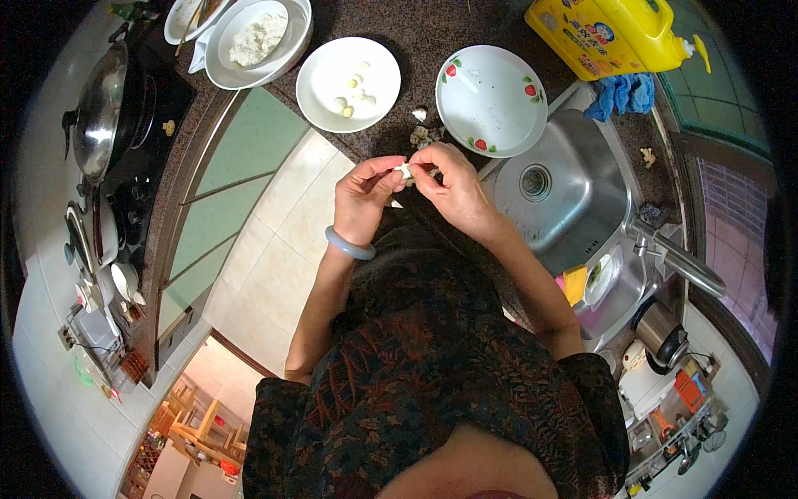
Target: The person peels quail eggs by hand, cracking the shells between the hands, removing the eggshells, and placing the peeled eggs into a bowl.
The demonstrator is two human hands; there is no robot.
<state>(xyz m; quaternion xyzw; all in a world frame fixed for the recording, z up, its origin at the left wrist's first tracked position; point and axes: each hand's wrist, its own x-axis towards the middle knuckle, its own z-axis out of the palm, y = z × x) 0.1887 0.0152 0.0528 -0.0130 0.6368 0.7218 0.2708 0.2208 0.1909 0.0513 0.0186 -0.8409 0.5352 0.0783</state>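
Note:
Between the fingertips of both hands is a small whitish garlic clove (404,170), partly covered by the fingers. My left hand (364,193), with a grey-blue bangle on its wrist, pinches it from the left. From the right, my right hand (453,188) has its thumb and forefinger closed on the same clove. Just beyond the hands, garlic skins and bits (421,135) lie on the dark counter. A white bowl (317,73) farther off holds several peeled garlic cloves (356,81). To its right is a white dish with strawberry prints (490,96), with small specks inside.
At right is a steel sink (573,179) with a faucet (677,262). A yellow detergent jug (603,37) and a blue cloth (622,96) stand behind it. Nested bowls (301,46) with white food sit at back left, near a wok (101,112) on the stove.

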